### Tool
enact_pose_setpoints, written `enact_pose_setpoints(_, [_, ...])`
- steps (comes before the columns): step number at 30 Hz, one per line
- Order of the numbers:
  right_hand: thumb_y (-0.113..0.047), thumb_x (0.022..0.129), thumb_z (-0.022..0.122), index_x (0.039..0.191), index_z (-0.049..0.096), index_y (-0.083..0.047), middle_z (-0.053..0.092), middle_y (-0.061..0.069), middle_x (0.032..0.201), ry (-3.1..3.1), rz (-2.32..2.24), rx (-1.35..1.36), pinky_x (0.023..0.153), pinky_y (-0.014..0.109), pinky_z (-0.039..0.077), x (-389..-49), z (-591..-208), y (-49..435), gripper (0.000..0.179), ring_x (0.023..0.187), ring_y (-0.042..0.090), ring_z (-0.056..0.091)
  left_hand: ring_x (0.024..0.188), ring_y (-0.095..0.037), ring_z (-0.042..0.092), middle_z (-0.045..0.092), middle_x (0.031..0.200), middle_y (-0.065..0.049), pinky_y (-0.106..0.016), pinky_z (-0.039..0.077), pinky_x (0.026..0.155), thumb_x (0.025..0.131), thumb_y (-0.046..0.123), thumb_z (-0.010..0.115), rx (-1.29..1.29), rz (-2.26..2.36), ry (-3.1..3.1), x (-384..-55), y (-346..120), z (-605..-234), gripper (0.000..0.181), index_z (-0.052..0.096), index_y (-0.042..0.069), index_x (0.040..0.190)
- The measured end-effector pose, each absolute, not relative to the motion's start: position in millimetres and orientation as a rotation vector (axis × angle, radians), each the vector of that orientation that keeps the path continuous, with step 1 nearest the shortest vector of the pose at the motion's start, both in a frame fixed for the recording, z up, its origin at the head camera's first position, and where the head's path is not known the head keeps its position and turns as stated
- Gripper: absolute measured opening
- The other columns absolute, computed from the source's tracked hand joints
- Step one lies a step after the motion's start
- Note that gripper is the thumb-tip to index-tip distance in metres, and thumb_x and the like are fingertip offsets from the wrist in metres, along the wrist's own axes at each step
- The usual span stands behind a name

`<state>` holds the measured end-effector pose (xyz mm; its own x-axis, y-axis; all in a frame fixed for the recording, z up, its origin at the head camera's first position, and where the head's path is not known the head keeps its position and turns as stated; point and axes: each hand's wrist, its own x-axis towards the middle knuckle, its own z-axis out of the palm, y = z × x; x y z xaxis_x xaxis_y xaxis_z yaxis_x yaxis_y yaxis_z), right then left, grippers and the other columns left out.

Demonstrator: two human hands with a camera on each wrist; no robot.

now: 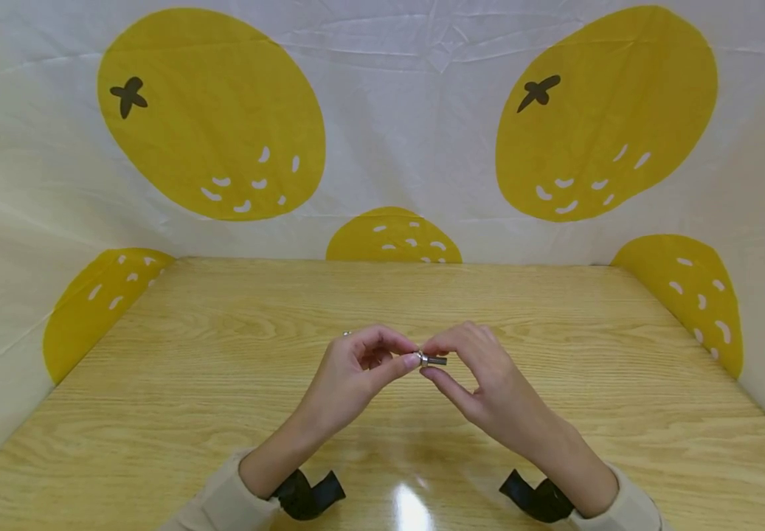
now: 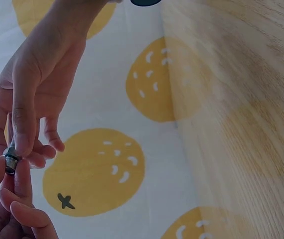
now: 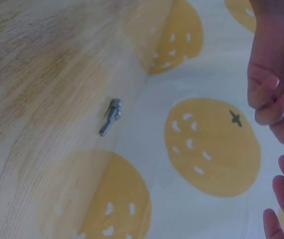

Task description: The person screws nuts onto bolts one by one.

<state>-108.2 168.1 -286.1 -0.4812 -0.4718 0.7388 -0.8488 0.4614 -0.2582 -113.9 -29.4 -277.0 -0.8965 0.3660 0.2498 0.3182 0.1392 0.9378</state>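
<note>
Between both hands, above the table's middle, is a small metal bolt (image 1: 437, 361) with a nut-like collar. My left hand (image 1: 349, 376) pinches its left end between thumb and index finger. Around the collar, the thumb and index finger of my right hand (image 1: 482, 376) pinch from the other side, while the bolt's dark end points right. In the left wrist view, fingertips from both hands meet on the bolt (image 2: 11, 162). A similar metal piece (image 3: 111, 117) shows apart from the hands in the right wrist view; I cannot tell whether it lies on the table.
The pale wooden table (image 1: 276, 310) spreads beneath the hands. A white cloth (image 1: 409, 125) with yellow fruit shapes walls its back and both sides. Dark wrist devices (image 1: 309, 498) hang under the beige sleeves (image 1: 226, 501).
</note>
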Motion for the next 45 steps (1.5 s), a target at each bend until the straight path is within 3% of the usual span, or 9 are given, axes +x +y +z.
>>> enact_pose_setpoints(7, [-0.016,0.086,0.066,0.101,0.062,-0.010,0.063,-0.004,0.095,-2.087,0.846,1.105,0.084,0.027,0.037,-109.5,-285.7,167.9,0.017,0.091,0.011,0.054,0.066,-0.015,0.054,0.066,0.089,-0.002,-0.021,0.043,0.057,0.085,0.024,0.068,0.712,1.901,2.347,-114.3,-29.7,-277.2,0.015,0.067,0.014,0.097])
enact_pose_setpoints(18, [-0.022,0.095,0.053,0.088,0.066,-0.012,0.063,-0.005,0.089,-2.131,0.826,1.029,0.081,0.028,0.037,-110.4,-289.7,169.1,0.018,0.089,0.012,0.054,0.064,-0.012,0.052,0.065,0.088,-0.002,-0.021,0.043,0.056,0.085,0.020,0.068,0.731,1.921,2.326,-113.0,-28.5,-277.3,0.013,0.067,0.013,0.096])
enact_pose_setpoints(22, [-0.021,0.091,0.060,0.098,0.066,-0.013,0.064,-0.006,0.095,-2.197,0.839,0.994,0.085,0.030,0.038,-108.2,-288.5,170.1,0.012,0.094,0.011,0.054,0.065,-0.014,0.053,0.066,0.090,-0.002,-0.020,0.042,0.056,0.085,0.022,0.068,0.716,1.918,2.330,-113.4,-28.6,-277.5,0.014,0.067,0.013,0.096])
enact_pose_setpoints(26, [-0.020,0.085,0.068,0.109,0.061,-0.010,0.063,-0.003,0.103,-2.193,0.847,1.027,0.089,0.030,0.037,-107.0,-286.6,170.0,0.027,0.097,0.011,0.053,0.066,-0.014,0.052,0.066,0.091,-0.001,-0.020,0.041,0.056,0.085,0.024,0.068,0.705,1.905,2.346,-114.3,-29.1,-277.8,0.015,0.067,0.014,0.097])
enact_pose_setpoints(39, [-0.029,0.094,0.053,0.104,0.061,-0.007,0.062,-0.001,0.097,-2.052,0.836,1.131,0.084,0.025,0.039,-111.4,-287.1,169.3,0.025,0.092,0.013,0.053,0.067,-0.013,0.054,0.066,0.090,-0.002,-0.021,0.043,0.058,0.085,0.022,0.068,0.700,1.918,2.326,-114.0,-29.0,-276.0,0.015,0.068,0.014,0.097])
enact_pose_setpoints(45, [-0.030,0.093,0.055,0.101,0.062,-0.009,0.063,-0.003,0.095,-2.065,0.816,1.108,0.085,0.027,0.039,-112.2,-287.7,169.4,0.024,0.092,0.013,0.054,0.068,-0.018,0.055,0.066,0.090,-0.003,-0.021,0.043,0.057,0.085,0.023,0.068,0.692,1.924,2.311,-113.7,-29.4,-276.0,0.015,0.067,0.013,0.097])
